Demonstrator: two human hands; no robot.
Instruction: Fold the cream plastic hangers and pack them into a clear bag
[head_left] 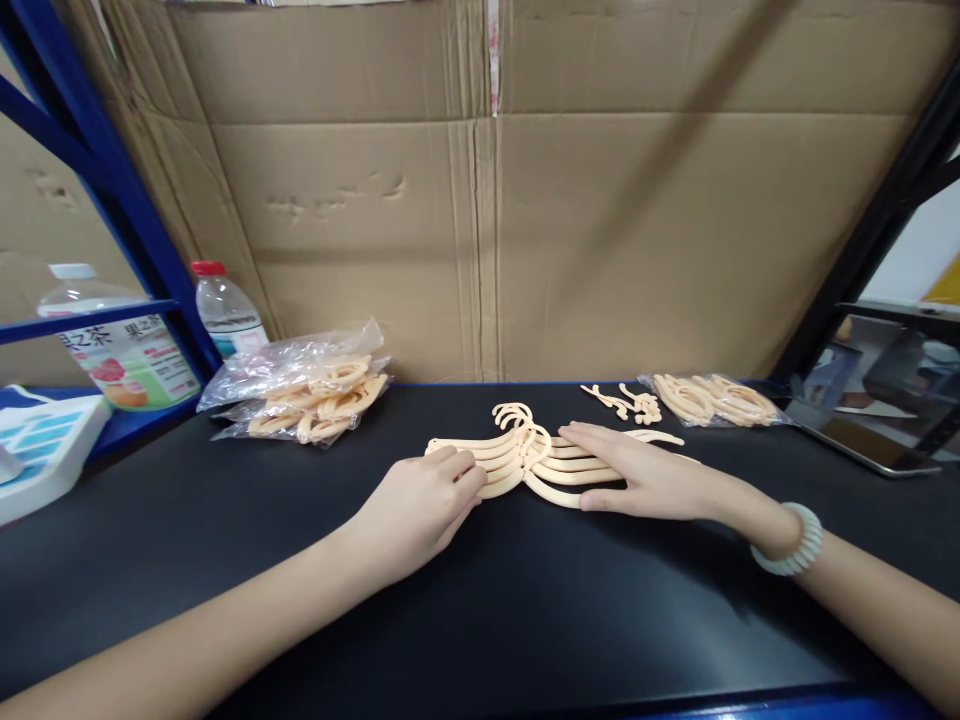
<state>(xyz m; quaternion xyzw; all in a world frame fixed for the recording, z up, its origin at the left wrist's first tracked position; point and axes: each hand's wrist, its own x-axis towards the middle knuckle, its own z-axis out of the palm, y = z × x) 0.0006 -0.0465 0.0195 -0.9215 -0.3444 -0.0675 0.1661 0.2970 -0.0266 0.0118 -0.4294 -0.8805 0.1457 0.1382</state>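
I am pressing my left hand [417, 508] and my right hand [643, 482] onto a fanned stack of cream-coloured plastic hangers [534, 462], which is lying flat at the middle of the matt black surface [480, 600], just in front of me. The left fingers [457, 478] are lying loosely curled and nearly closed over the left arms of the stack, touching but not gripping; the right fingers are lying flat and extended over the right arms, palm down, clasping nothing, with a pale beaded bracelet [792, 540] sitting on that wrist. I am judging the step in hand to be squaring the hangers into one even pile, so the next move is calling for both hands to be drawing inward together until the hooks nest. Beside the stack, toward the back right, small loose cream plastic pieces [628, 402] are lying near a clear bag of further hangers [712, 398]; at the back left a second crinkled clear bag of hangers [311, 392] is resting. On the blue shelf [90, 322] at far left a bottle with a printed label [112, 345] is showing Chinese characters that I am reading as 果之茶, uncertainly; a red-capped clear bottle [225, 305] has no legible writing.
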